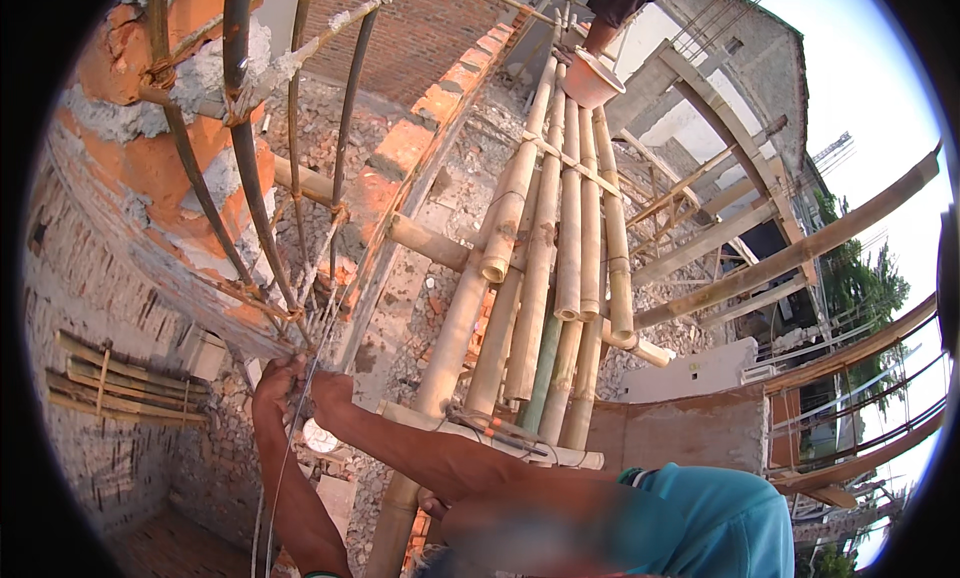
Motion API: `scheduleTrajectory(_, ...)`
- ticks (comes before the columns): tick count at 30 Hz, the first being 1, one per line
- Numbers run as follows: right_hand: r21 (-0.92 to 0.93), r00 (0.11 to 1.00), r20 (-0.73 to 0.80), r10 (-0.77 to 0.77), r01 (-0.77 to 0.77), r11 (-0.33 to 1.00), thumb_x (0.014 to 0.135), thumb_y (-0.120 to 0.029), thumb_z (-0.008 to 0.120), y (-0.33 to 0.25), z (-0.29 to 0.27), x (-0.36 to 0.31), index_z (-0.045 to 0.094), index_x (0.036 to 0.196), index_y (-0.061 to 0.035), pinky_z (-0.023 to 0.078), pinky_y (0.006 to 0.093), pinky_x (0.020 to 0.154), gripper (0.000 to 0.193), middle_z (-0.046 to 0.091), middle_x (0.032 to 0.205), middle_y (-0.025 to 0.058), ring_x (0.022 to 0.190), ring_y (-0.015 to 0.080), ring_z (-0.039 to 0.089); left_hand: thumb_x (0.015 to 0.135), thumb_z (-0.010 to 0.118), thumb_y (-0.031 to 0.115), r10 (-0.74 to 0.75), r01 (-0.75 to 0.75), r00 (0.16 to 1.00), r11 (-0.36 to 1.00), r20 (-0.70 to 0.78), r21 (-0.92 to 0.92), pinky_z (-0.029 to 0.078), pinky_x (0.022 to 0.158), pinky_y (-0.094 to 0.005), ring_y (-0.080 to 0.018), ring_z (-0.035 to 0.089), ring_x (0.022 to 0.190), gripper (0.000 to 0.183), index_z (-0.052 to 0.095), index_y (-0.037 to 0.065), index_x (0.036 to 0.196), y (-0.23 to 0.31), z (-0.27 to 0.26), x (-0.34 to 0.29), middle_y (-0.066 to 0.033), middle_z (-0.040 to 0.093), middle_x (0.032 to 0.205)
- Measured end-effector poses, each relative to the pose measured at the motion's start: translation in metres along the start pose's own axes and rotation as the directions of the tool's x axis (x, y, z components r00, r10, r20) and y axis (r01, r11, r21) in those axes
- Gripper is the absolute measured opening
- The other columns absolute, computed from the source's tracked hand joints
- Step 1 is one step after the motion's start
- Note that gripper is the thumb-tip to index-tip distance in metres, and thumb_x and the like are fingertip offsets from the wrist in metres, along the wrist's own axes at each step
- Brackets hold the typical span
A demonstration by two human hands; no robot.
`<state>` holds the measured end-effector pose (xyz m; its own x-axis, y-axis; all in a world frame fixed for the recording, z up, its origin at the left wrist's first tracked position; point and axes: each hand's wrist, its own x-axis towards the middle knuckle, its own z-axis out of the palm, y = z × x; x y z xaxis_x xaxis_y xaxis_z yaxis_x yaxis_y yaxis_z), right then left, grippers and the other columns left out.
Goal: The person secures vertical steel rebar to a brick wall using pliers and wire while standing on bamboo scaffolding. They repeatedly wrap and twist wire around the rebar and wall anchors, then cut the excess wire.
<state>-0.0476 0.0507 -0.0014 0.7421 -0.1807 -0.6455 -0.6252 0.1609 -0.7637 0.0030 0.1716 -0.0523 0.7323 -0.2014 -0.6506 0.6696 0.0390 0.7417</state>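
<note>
My left hand point(281, 376) is closed at the lower end of a cage of steel rods point(240, 148), beside the edge of a brick wall. Close against it, my right hand point(328, 390) is curled inward with its fingers mostly hidden. Thin pale strands, string or wire point(284, 453), pass between and beside the hands, running from the rods down past my left forearm. The left fingers look pinched round them. What the right fingers hold is too small to make out. A white round object point(320, 435) shows below the hands.
Bundled bamboo poles point(545, 238) form a platform to the right, with my bent knee in teal cloth point(730, 513) near it. At its far end a person's arm point(603, 36) reaches to an orange bucket point(592, 79). An orange brick course point(405, 143) runs alongside. Rubble point(395, 298) lies below.
</note>
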Motion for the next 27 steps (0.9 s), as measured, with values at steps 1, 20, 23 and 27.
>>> scheduleTrajectory(1, 0.077, 1.0, 0.01, 0.012, -0.013, 0.997, 0.092, -0.014, 0.058, 0.002, 0.003, 0.0, 0.072, 0.099, 0.0014, 0.053, 0.0501, 0.068, 0.022, 0.07, 0.091, 0.0272, 0.079, 0.0411, 0.069, 0.1, 0.065, 0.026, 0.018, -0.017, 0.999, 1.0, 0.038, -0.021, 0.046, 0.054, -0.0299, -0.0142, 0.056, 0.063, 0.022, 0.07, 0.005, 0.104, 0.0, 0.0, -0.001, -0.0004, 0.063, 0.076)
scheduleTrajectory(20, -0.717, 0.644, 0.427, -0.634, 0.669, 0.196, 0.081, -0.003, 0.052, -0.011, -0.043, -0.026, 0.068, 0.084, 0.0029, 0.054, 0.0497, 0.071, 0.017, 0.068, 0.084, 0.0242, 0.079, 0.0403, 0.068, 0.099, 0.067, 0.024, -0.022, 0.024, 0.999, 0.999, 0.042, -0.037, 0.042, 0.061, -0.0297, -0.0137, 0.056, 0.068, 0.019, 0.066, 0.005, 0.102, 0.014, 0.008, -0.007, -0.0008, 0.06, 0.077)
scheduleTrajectory(23, -0.738, 0.683, 0.481, -0.549, 0.654, 0.167, 0.084, -0.015, 0.051, -0.013, -0.045, -0.022, 0.066, 0.078, -0.0002, 0.051, 0.056, 0.074, 0.022, 0.067, 0.084, 0.0274, 0.082, 0.043, 0.067, 0.097, 0.069, 0.022, -0.07, 0.07, 0.996, 0.997, 0.048, -0.012, 0.044, 0.065, -0.0295, -0.0129, 0.055, 0.068, 0.017, 0.071, 0.006, 0.1, 0.02, 0.011, -0.016, 0.0027, 0.061, 0.077)
scheduleTrajectory(27, -0.71, 0.766, 0.278, -0.58, 0.57, 0.412, 0.08, -0.005, 0.062, -0.011, -0.045, -0.022, 0.068, 0.08, 0.0033, 0.052, 0.0568, 0.077, 0.01, 0.068, 0.081, 0.0285, 0.083, 0.0456, 0.067, 0.094, 0.074, 0.031, -0.012, 0.014, 0.996, 1.0, 0.088, -0.022, 0.04, 0.064, -0.0285, -0.0118, 0.051, 0.069, 0.026, 0.063, 0.011, 0.082, 0.025, 0.011, -0.026, 0.0024, 0.056, 0.074)
